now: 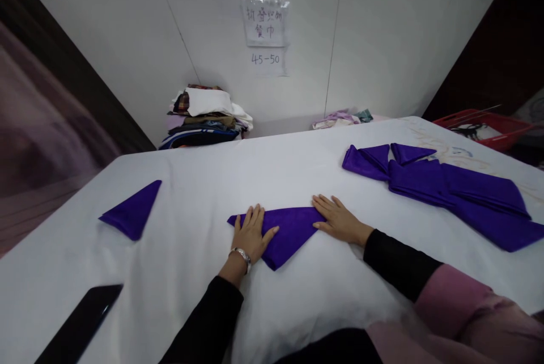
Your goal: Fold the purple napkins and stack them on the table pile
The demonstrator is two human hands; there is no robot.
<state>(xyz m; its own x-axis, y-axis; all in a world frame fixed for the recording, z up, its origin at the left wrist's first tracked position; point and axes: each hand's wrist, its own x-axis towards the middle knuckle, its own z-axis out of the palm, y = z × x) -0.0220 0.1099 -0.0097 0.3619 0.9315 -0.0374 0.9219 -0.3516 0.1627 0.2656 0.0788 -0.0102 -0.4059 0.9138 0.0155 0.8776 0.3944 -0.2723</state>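
Observation:
A purple cloth napkin (290, 233), folded into a triangle, lies flat before me with its long edge away from me and a corner toward me. My left hand (250, 233), with a silver bracelet on the wrist, rests on its left part, fingers spread. At the napkin's right corner lies my right hand (339, 220), palm down, fingers stretched out and touching the cloth. Neither hand grips anything. Off to the left is another purple napkin (135, 211), folded into a smaller triangle.
Several purple napkins (425, 182) lie folded and overlapping at the right. A white cloth covers the table (191, 182). A dark flat object (80, 324) sits at the front left. Behind are piled clothes (208, 117), a smaller cloth heap (340, 119) and a red basket (505, 138).

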